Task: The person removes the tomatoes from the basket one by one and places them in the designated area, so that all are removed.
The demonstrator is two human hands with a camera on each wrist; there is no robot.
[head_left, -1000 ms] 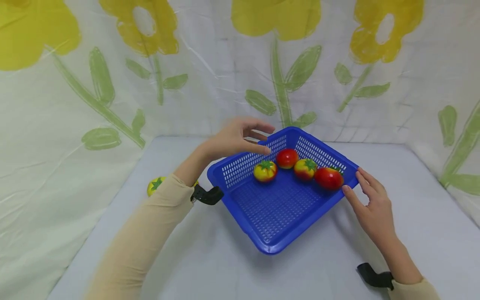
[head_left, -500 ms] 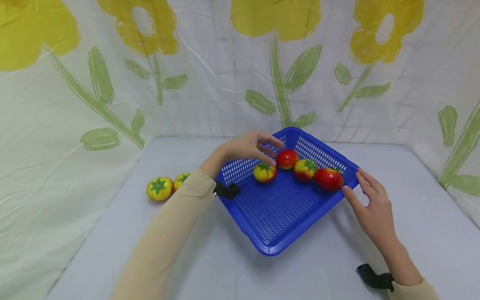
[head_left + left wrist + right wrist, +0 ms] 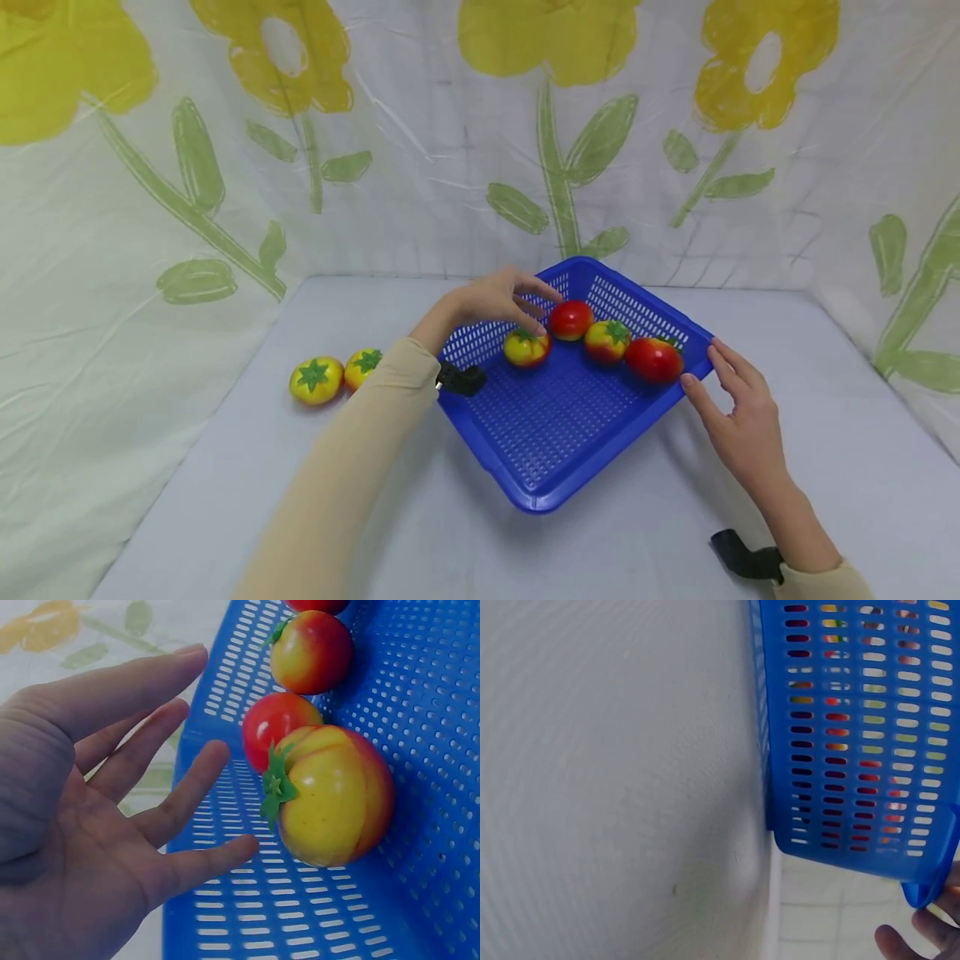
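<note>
My left hand [image 3: 501,300] hovers over the back left side of a blue plastic basket [image 3: 555,492], fingers spread, holding nothing. Right by its fingertips lies a yellow-and-red tomato [image 3: 337,799] with a green star-shaped top. A red tomato [image 3: 572,320], another yellow-and-red tomato [image 3: 606,342] and a second red tomato [image 3: 654,360] lie along the back right wall inside. At the basket's right corner, my right hand [image 3: 746,421] holds the rim between thumb and fingers. The right wrist view shows the basket's slotted wall [image 3: 855,750], with only some fingertips at the rim.
Two yellow tomatoes, one at the far left [image 3: 317,381] and one beside it [image 3: 363,367], rest on the pale table [image 3: 420,533]. My left sleeve partly covers the second. Behind stands a white curtain [image 3: 420,167] painted with yellow flowers.
My left hand has moved right and slightly down, closer to the nearest yellow-and-red tomato. The two tomatoes on the table have come into view from behind the sleeve. My right hand keeps its place.
</note>
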